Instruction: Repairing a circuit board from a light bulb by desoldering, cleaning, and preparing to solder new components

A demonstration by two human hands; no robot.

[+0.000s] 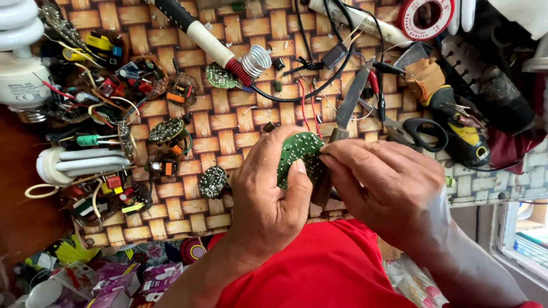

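- Green round board (298, 149), one, sits in my hands above the woven worktop (228, 122).
- Three more round boards lie on the worktop; two scissors, one soldering iron (197, 31).
- Left hand (268, 194) fingers grip the board, thumb across it.
- Right hand (379, 182) fingers pinch its edge.

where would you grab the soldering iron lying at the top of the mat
Grip the soldering iron by its pale handle section, coming from above. It lies flat and slanted on the woven mat, and the coiled metal tip end at lower right is best avoided.
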